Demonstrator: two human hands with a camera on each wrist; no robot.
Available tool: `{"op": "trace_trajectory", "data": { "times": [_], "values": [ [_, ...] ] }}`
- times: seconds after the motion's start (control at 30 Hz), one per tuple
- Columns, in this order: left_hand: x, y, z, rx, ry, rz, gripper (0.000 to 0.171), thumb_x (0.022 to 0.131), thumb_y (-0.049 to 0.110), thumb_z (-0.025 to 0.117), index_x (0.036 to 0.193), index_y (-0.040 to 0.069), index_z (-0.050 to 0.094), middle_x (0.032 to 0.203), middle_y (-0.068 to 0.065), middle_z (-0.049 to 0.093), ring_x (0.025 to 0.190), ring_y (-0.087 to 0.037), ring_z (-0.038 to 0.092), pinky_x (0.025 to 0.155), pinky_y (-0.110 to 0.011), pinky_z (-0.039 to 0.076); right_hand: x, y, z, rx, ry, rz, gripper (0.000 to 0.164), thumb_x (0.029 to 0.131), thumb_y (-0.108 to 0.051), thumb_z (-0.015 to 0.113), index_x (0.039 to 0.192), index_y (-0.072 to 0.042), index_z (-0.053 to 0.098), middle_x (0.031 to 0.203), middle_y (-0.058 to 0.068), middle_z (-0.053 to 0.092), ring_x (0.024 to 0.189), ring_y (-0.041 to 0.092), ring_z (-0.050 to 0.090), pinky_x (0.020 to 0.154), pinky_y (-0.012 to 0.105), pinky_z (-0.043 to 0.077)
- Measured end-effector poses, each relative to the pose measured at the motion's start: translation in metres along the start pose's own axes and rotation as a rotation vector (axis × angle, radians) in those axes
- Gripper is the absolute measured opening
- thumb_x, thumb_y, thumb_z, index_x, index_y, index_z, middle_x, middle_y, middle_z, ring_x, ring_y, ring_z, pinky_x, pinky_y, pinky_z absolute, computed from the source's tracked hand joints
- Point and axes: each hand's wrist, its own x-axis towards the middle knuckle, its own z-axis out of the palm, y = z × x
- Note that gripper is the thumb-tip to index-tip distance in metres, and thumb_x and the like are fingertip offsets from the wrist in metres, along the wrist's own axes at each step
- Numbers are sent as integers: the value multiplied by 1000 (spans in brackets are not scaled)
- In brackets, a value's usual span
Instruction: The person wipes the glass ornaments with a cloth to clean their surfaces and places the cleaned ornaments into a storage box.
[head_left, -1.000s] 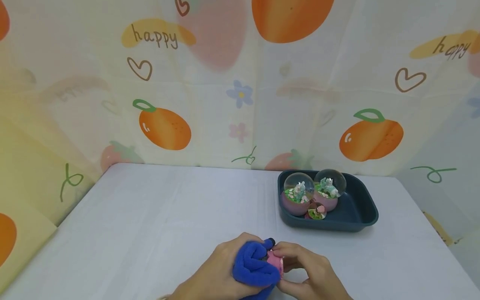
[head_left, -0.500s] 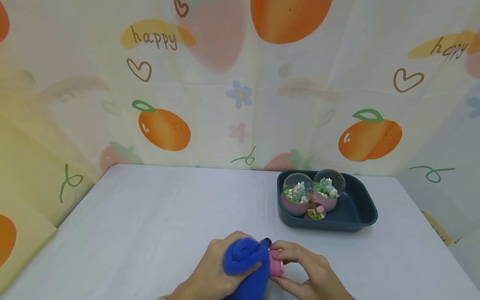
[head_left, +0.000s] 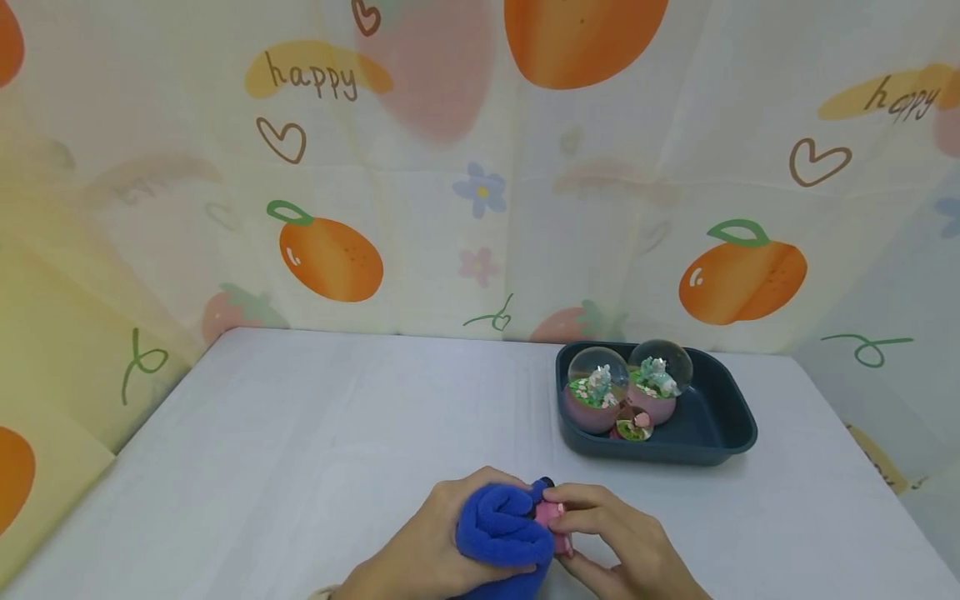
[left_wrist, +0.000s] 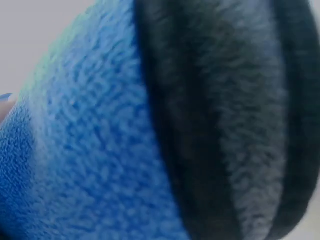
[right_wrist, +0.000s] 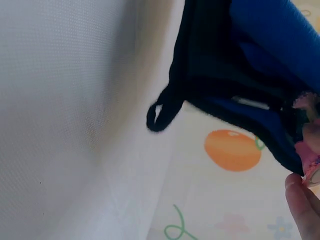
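Observation:
Near the front edge of the table, in the head view, my left hand (head_left: 431,542) grips a bunched blue towel (head_left: 498,529) with a dark border. My right hand (head_left: 626,542) pinches a small pink ornament (head_left: 549,513) against the towel's right side. The towel and fingers hide much of the ornament, so I cannot tell its exact kind. Blue pile and a dark-edged grey strip of the towel (left_wrist: 100,140) fill the left wrist view. In the right wrist view a hanging loop (right_wrist: 162,114) dangles from the towel's corner, and fingertips (right_wrist: 299,200) touch the ornament (right_wrist: 306,152).
A dark blue tray (head_left: 645,451) stands at the back right of the white-covered table (head_left: 315,433). Inside it are two snow globes, a left one (head_left: 592,410) and a right one (head_left: 654,406), plus a smaller globe (head_left: 633,427). A printed curtain (head_left: 420,250) hangs behind.
The ornament has turned in my right fingers and tilted. My left hand has shifted slightly right with the towel, whose front fold now covers more of the ornament. The tray stays put.

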Motion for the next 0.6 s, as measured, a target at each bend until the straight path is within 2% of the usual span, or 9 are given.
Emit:
{"op": "trace_trajectory", "data": {
  "times": [0.17,0.23,0.43,0.53,0.6],
  "values": [
    [0,-1,2,140,77,151,38,87,14,76,121,14,60,114,-7,73,100,-13,72,88,-30,58,0,-2,0,13,11,48,28,95,-21,66,111,2,62,119,15,64,113,14,62,101,15,45],
    [0,-1,2,174,116,185,35,87,12,76,119,11,61,111,-8,74,99,-13,72,85,-31,58,0,-3,0,10,12,59,29,95,-22,66,111,1,63,118,15,64,113,13,62,101,15,45],
    [-2,2,2,145,189,149,27,88,10,75,111,9,62,98,-9,75,92,-10,72,80,-30,59,0,-1,2,-15,22,17,26,96,-22,64,106,2,62,117,17,63,111,15,62,99,15,47],
    [-2,2,1,93,191,98,31,86,10,77,114,11,62,100,-8,75,92,-10,71,81,-29,58,-1,-1,2,-19,39,19,27,95,-22,66,106,3,62,117,18,63,111,15,62,98,15,47],
    [-2,1,1,61,178,90,37,84,10,78,117,12,62,105,-8,74,95,-11,71,84,-30,57,-1,-2,2,-16,58,41,29,94,-22,68,107,3,62,117,18,64,112,14,63,96,15,49]
  ]
}}
